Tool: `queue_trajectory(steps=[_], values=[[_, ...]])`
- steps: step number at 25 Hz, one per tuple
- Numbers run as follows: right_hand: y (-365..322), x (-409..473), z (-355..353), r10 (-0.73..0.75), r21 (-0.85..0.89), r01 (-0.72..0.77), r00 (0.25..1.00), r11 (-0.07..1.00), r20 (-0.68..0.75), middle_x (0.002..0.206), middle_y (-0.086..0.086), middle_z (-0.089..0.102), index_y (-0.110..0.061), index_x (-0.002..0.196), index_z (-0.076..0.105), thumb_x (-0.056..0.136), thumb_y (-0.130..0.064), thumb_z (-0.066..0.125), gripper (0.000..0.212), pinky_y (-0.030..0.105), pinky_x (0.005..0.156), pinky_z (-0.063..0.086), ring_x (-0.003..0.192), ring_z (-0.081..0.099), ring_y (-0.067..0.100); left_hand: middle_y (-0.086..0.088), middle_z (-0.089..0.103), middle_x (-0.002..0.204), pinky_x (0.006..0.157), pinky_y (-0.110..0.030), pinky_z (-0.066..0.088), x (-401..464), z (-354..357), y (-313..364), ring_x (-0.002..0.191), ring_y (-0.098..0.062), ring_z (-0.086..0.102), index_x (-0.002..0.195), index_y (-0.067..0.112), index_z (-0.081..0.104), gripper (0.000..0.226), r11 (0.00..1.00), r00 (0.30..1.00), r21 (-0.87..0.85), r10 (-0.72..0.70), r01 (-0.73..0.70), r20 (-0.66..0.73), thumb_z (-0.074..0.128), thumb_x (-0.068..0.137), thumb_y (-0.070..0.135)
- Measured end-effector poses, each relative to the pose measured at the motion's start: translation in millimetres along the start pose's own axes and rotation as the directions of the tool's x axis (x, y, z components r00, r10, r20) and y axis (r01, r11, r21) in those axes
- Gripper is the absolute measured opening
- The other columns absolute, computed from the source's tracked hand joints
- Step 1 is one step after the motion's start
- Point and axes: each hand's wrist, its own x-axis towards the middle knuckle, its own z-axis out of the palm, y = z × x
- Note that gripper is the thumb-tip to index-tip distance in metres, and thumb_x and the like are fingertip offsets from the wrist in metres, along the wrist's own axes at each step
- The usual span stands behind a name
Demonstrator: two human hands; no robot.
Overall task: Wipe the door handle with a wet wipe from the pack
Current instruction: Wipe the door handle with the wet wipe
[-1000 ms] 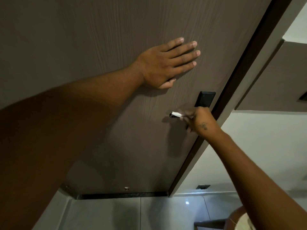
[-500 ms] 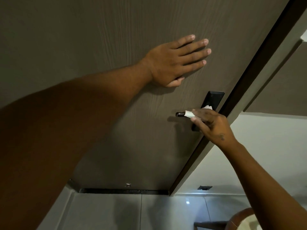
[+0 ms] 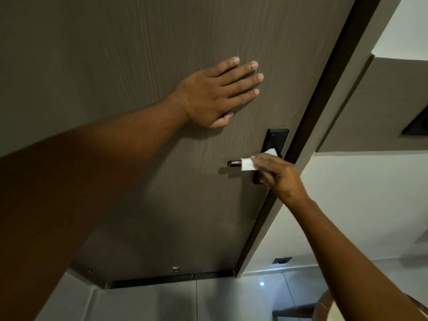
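Right hand: fingers curled over a white wet wipe, which is wrapped around the door handle near its mounted end. Handle: slim metal lever, glossy, rounded tip; long axis roughly level across the door, free end pointing left toward the middle of the panel, tip bare and uncovered by the wipe. A corner of the wipe sticks up above the fingers against the backplate, a black upright rectangle set just beside the door's closing edge. Left hand: flat, fingers spread slightly, palm pressed on the door above and left of the handle, holding nothing. Door: brown, matte, vertical wood-grain texture; open panel lies left of and below the lever. Dark door frame runs close on the right of the backplate. Beyond it, pale wall; below, glossy light floor tiles.
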Motion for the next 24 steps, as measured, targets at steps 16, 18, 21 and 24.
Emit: queue_trajectory(steps=[16, 18, 21, 24], values=[[-40, 13, 54, 0.847, 0.83, -0.265, 0.372, 0.49, -0.381, 0.129, -0.009, 0.058, -0.019, 0.131, 0.061, 0.096, -0.028, 0.063, 0.037, 0.023, 0.064, 0.061, 0.096, 0.069, 0.017, -0.022, 0.028, 0.164, 0.124, -0.055, 0.019, -2, 1, 2, 0.153, -0.041, 0.024, 0.158, 0.007, 0.031, 0.071, 1.0, 0.999, 0.008, -0.019, 0.019, -0.027, 0.035, 0.098, 0.046], [-44, 16, 53, 0.888, 0.848, -0.312, 0.318, 0.428, -0.331, 0.132, 0.002, 0.062, -0.01, 0.124, 0.065, 0.098, -0.034, 0.058, 0.036, 0.022, 0.061, 0.06, 0.084, 0.074, 0.019, -0.022, 0.028, 0.164, 0.123, -0.055, 0.02, -2, 1, 1, 0.153, -0.041, 0.025, 0.157, 0.007, 0.032, 0.071, 1.0, 0.999, 0.018, -0.018, 0.019, -0.035, 0.036, 0.098, 0.046], [-53, 18, 50, 0.943, 0.895, -0.325, 0.239, 0.304, -0.233, 0.118, 0.008, 0.068, -0.011, 0.114, 0.066, 0.098, -0.035, 0.057, 0.031, 0.023, 0.059, 0.06, 0.069, 0.076, 0.014, -0.022, 0.027, 0.164, 0.124, -0.055, 0.02, -2, 2, 1, 0.153, -0.041, 0.023, 0.158, 0.007, 0.031, 0.071, 1.0, 0.999, 0.015, -0.019, 0.019, -0.03, 0.035, 0.098, 0.046], [-66, 21, 52, 0.973, 0.958, -0.27, 0.23, 0.095, -0.031, 0.101, 0.011, 0.069, -0.011, 0.112, 0.061, 0.097, -0.026, 0.061, 0.022, 0.035, 0.068, 0.064, 0.067, 0.076, 0.018, -0.021, 0.026, 0.165, 0.124, -0.054, 0.019, -3, 2, 2, 0.153, -0.041, 0.022, 0.158, 0.008, 0.03, 0.071, 1.0, 0.999, 0.012, -0.023, 0.023, -0.025, 0.035, 0.098, 0.046]])
